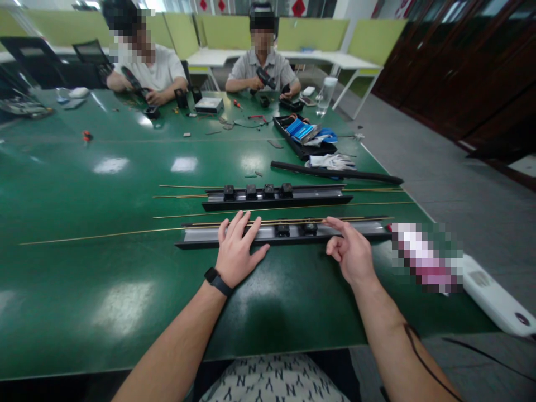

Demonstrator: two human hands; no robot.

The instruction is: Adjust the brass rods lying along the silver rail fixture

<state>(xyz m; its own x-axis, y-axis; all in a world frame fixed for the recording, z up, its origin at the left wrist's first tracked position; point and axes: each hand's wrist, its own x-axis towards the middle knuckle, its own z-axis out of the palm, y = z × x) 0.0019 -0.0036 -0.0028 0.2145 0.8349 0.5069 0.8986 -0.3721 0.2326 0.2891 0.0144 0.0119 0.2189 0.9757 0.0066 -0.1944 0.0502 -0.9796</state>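
Note:
My left hand (238, 252), with a dark watch on its wrist, lies spread across the nearer black-edged metal channel (199, 237). Its fingertips reach the thin brass-coloured rods (293, 221) running along the channel's far side. My right hand (352, 252) is at the same channel farther right; its forefinger stretches to the rods, the other fingers are partly bent, and the thumb is apart. Whether that fingertip presses the rods I cannot tell. Small black blocks (310, 227) sit in the channel between my hands.
Behind it lies a second channel (320, 192) with several black blocks and rods. Beyond are a long black bar (368, 176), white gloves (335, 162) and a black tray (288, 137). A white device (494, 293) is at right. Two people across the table hold power drills (266, 78).

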